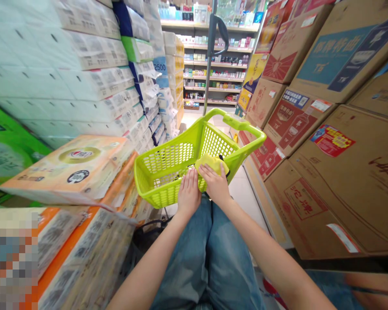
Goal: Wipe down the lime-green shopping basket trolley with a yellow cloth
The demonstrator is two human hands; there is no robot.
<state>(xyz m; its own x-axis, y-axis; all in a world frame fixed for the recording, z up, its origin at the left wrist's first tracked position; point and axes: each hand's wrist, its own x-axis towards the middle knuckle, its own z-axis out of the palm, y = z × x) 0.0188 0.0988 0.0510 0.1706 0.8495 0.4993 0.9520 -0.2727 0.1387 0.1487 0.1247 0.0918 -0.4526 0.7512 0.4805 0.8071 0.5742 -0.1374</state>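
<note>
A lime-green plastic shopping basket [173, 150] with perforated walls stands before my knees, its long curved handle at the far right. My right hand [216, 183] presses a yellow cloth [213, 161] against the basket's near right part, fingers laid over it. Something black shows at the cloth's right edge. My left hand [189, 191] lies on the near rim, its fingers stretched out and close together, with no object visible in it. What is under both palms is hidden.
Stacks of wrapped tissue packs [93, 94] rise on the left, with an orange-and-white pack [74, 165] near me. Cardboard cartons [342, 172] are piled on the right. A grey pole with a handle [208, 73] stands behind the basket, before stocked shelves [213, 64].
</note>
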